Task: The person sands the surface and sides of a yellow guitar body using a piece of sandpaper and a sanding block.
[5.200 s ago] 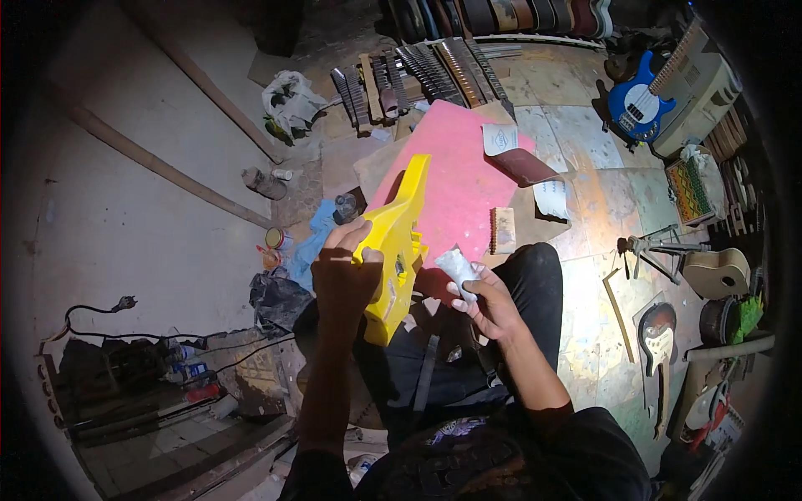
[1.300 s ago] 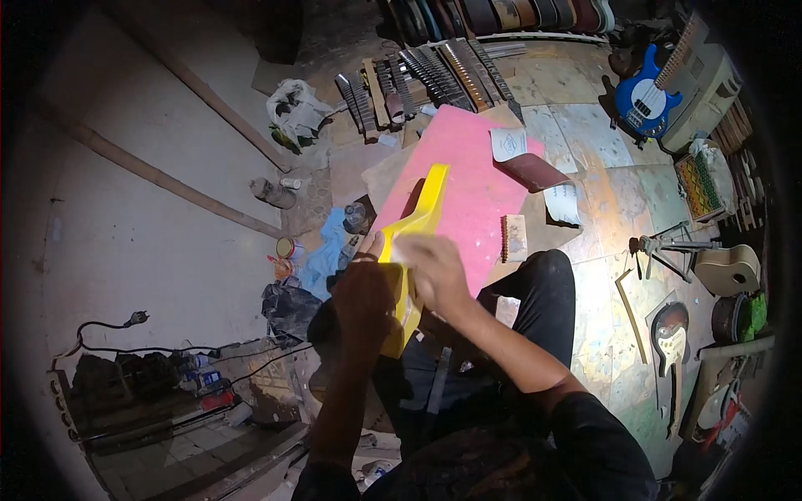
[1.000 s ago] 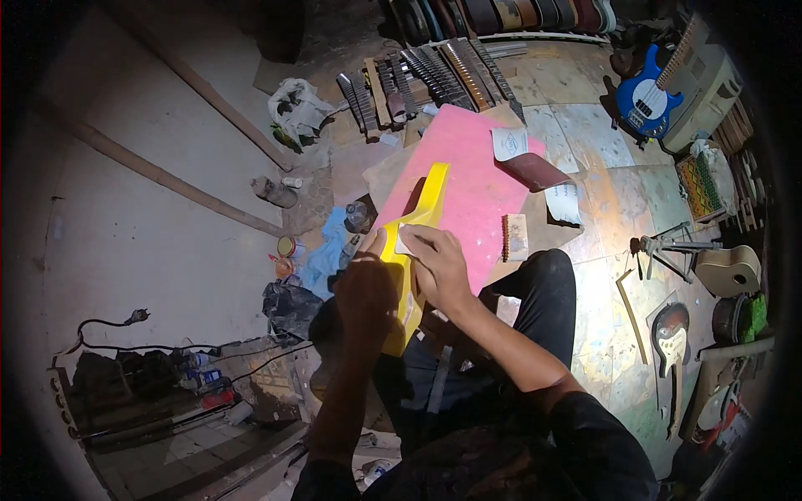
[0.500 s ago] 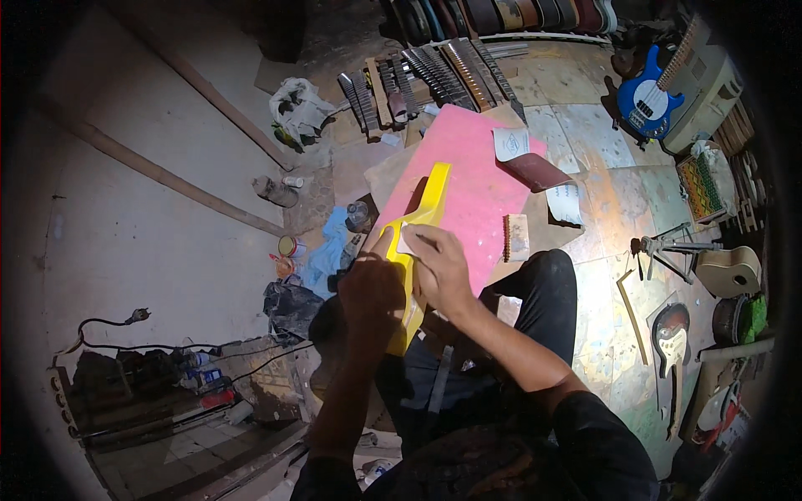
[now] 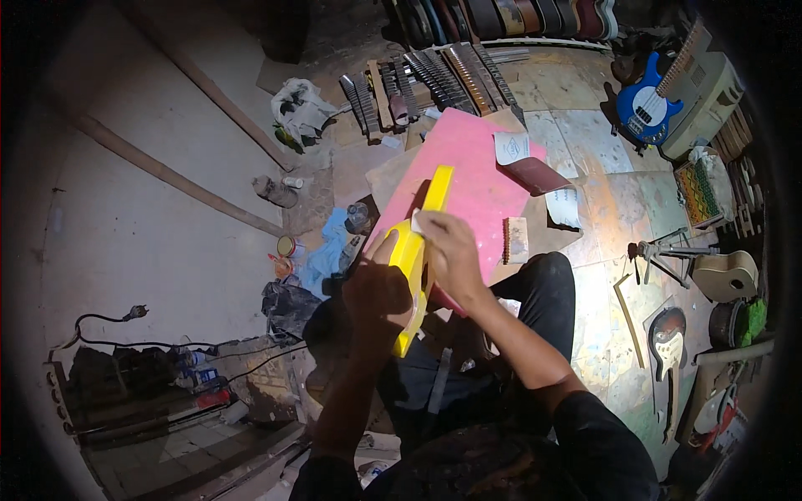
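Note:
A glossy yellow guitar body (image 5: 439, 189) is held up on its edge above my lap, its far end over a pink board (image 5: 484, 188). My left hand (image 5: 378, 288), in shadow, is wrapped round its left side. My right hand (image 5: 451, 250) pinches a small white folded piece, which looks like sandpaper (image 5: 415, 220), and presses it to the curved edge near the body's waist. Fingers hide most of that piece. On the pink board's right side lies a curled sheet of sandpaper (image 5: 535, 174), brown on one face and white on the other.
A small block with a bristled edge (image 5: 517, 240) lies by my right knee. Several guitar necks (image 5: 434, 79) lie beyond the board. Left are a blue cloth (image 5: 327, 250) and an open can (image 5: 286, 245). Right stand a blue bass guitar (image 5: 647, 104) and a small tripod (image 5: 660, 255).
My right hand has slid forward and slightly right along the yellow edge with the white piece. The guitar body has turned a little, and my left hand has shifted slightly with it.

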The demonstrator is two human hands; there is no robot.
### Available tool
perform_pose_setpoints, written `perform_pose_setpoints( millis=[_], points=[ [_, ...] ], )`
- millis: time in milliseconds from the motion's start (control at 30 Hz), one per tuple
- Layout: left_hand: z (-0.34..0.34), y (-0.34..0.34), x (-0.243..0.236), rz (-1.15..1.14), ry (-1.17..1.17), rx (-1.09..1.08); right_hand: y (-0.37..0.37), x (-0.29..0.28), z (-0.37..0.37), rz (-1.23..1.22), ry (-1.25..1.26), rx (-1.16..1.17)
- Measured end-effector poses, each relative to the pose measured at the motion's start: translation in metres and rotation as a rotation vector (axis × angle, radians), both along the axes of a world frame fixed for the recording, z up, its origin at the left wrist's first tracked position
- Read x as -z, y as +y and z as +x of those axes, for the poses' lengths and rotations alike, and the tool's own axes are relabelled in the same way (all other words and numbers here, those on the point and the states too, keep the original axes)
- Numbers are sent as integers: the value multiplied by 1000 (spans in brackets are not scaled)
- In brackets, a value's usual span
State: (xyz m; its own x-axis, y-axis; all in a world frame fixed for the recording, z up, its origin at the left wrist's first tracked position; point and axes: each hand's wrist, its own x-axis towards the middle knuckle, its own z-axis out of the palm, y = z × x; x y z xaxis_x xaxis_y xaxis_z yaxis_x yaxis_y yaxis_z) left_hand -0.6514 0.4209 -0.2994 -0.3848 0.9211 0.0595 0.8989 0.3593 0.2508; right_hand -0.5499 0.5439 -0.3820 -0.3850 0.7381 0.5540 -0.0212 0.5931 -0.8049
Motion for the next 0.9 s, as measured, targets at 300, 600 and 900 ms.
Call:
perform_pose_setpoints(
  millis=[300,600,900],
  points=[
    [7,14,-7,403,-91,82,-18,4,21,89,69,78],
    [-5,6,13,462,-62,127,-25,18,12,266,-22,61],
    [0,4,6,373,52,210,-17,11,12,158,-27,66]
  ],
)
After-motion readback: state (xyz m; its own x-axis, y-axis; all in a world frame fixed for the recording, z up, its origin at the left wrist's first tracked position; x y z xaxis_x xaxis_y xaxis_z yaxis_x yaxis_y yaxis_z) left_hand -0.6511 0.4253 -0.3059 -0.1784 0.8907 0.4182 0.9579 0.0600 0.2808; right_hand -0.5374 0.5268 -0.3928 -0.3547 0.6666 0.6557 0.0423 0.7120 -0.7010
